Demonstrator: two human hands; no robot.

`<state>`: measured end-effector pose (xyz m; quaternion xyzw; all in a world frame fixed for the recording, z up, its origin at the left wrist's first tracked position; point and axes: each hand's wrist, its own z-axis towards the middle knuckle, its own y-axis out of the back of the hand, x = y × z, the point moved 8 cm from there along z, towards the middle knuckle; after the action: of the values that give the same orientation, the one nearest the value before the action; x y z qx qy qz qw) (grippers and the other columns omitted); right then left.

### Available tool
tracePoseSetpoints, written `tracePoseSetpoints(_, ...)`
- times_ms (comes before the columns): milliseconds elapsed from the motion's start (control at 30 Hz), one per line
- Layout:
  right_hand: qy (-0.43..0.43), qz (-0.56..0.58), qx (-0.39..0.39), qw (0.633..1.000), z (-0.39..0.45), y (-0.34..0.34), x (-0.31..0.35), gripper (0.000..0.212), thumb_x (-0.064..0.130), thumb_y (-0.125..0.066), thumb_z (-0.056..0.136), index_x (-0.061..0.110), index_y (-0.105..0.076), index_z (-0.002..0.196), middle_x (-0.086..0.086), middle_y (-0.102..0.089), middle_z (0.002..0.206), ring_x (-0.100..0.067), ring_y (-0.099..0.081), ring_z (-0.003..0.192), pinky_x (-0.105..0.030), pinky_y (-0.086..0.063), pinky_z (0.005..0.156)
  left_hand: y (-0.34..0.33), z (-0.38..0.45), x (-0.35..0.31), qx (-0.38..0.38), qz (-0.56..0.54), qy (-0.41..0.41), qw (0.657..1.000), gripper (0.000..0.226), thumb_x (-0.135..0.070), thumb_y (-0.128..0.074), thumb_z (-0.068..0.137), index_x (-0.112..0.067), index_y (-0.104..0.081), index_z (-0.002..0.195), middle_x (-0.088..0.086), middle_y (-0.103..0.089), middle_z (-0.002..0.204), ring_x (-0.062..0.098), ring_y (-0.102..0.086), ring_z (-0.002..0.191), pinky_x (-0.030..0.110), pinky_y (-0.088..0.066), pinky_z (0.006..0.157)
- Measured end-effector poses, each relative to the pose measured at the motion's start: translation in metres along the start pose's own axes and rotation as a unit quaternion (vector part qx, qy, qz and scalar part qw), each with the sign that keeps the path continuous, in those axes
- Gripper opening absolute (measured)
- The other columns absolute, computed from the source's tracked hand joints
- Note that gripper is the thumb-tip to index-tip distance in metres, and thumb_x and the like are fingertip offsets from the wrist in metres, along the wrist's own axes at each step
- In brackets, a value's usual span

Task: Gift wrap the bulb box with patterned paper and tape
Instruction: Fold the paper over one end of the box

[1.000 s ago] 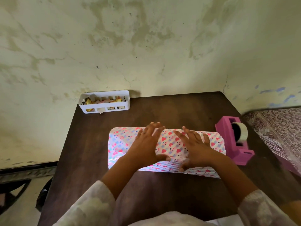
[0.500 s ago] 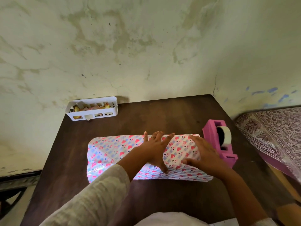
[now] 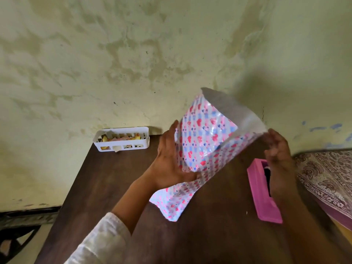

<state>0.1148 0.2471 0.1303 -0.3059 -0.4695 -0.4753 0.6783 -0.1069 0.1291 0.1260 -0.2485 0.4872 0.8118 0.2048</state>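
Box (image 3: pixel 200 147) tilted, heart-patterned, open-ended

light: dim, soft | right hand (image 3: pixel 279 149) motion-blurred | edges: wide-angle bowing
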Motion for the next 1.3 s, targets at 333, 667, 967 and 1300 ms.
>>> tracePoseSetpoints(333,-0.047,-0.064,0.225,0.971,-0.027,-0.107,-0.022,0.113,0.056,-0.083,0.051,0.005,-0.032,0.137,0.015,-0.055,0.125,-0.002,-0.055,0.114,-0.029,-0.048,0.094,0.011,-0.051,0.022,-0.204,-0.166,0.101,0.960,0.131,-0.064,-0.083,0.045,-0.047,0.005,0.140,-0.011,-0.012,0.149,0.001,-0.019,0.141,0.017,-0.027,0.111)
tracePoseSetpoints(667,-0.082,0.018,0.267,0.960,-0.017,-0.132,-0.009,0.119,0.053,-0.088,0.044,0.005,-0.031,0.137,-0.004,-0.053,0.130,-0.013,-0.053,0.120,-0.020,-0.051,0.084,0.044,-0.086,0.027,-0.252,-0.185,0.157,0.937,0.067,-0.058,-0.062,0.074,-0.036,-0.035,0.132,-0.015,-0.050,0.130,-0.002,-0.054,0.112,0.014,-0.046,0.089)
tracePoseSetpoints(967,-0.205,0.079,0.331,0.918,-0.028,-0.161,-0.007,0.100,0.061,-0.087,0.023,0.025,-0.047,0.107,0.016,-0.070,0.094,-0.012,-0.065,0.100,-0.033,-0.054,0.087,0.054,-0.086,0.031,-0.224,-0.201,0.263,0.917,0.087,-0.076,-0.065,0.058,-0.034,-0.037,0.128,-0.020,-0.054,0.124,0.002,-0.061,0.103,0.019,-0.053,0.080)
tracePoseSetpoints(1300,-0.213,0.070,0.114,0.968,-0.030,-0.159,-0.016,0.025,0.025,-0.067,0.080,0.029,-0.052,0.100,0.006,-0.065,0.102,-0.017,-0.065,0.094,-0.033,-0.053,0.084,0.046,-0.076,0.041,-0.222,-0.191,0.301,0.908,0.068,-0.041,-0.073,0.075,-0.027,-0.035,0.130,-0.009,-0.050,0.131,0.013,-0.058,0.111,0.026,-0.049,0.087)
